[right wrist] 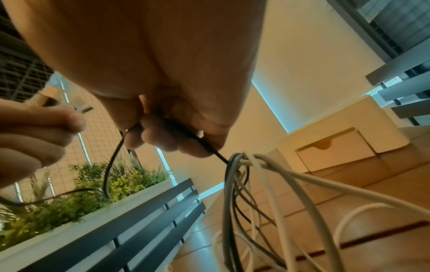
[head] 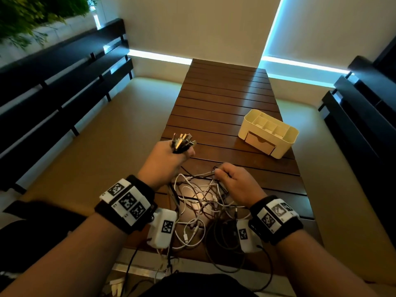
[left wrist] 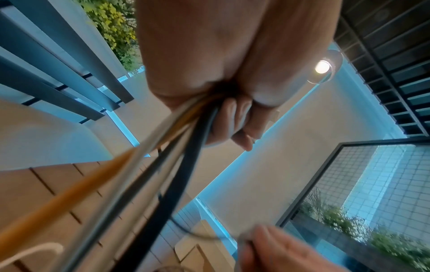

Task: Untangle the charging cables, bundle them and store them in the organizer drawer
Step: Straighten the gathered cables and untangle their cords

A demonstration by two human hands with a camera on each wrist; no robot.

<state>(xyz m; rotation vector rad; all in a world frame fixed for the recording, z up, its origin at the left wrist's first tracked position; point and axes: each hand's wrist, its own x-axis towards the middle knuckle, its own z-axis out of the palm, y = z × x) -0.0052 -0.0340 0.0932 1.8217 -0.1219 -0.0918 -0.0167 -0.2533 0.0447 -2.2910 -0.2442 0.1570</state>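
Basically cream organizer (head: pixel 287 144) with bare compartments, drawer (head: pixel 259 143) closed; left hand (head: pixel 167 156) clamping plug ends (head: pixel 182 142), right hand (head: pixel 235 181) pinching black cable (right wrist: pixel 209 148) from tangle (head: pixel 203 202).

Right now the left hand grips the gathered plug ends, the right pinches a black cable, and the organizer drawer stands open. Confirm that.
Not quite: the organizer drawer is closed, as the head view shows. The left hand does grip the plug ends; the right hand pinches a black cable.

Bare forearms; each wrist wears a black strap (head: pixel 126 205) topped with 3 white-framed black-and-white square markers, and beside each strap a white camera housing (head: pixel 162 229) bearing 1 marker.
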